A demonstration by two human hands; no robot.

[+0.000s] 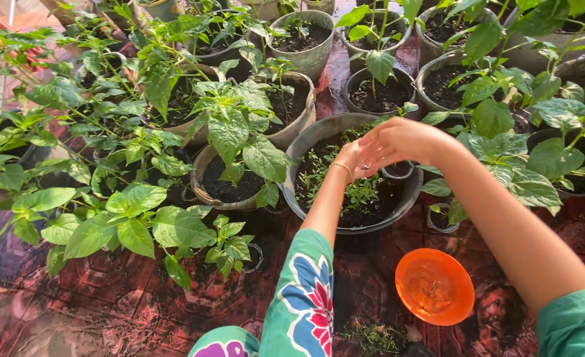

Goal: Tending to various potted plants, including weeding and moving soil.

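Note:
Both hands meet above a large grey pot (306, 142) filled with dark soil and many small green seedlings (362, 192). My left hand (351, 157), with a thin bracelet at the wrist, is cupped under my right hand (398, 140). The right hand's fingers are pinched together over the left palm; whatever sits between them is too small to make out. A small clear cup (398, 172) rests at the pot's rim just below the hands. Both sleeves are green with a flower print.
An orange plastic dish (434, 285) lies on the wet red patterned floor (107, 297) near my right arm. Several pots with leafy pepper-like plants (233, 132) crowd the left, back and right. Pulled weeds (375, 337) lie by my knees.

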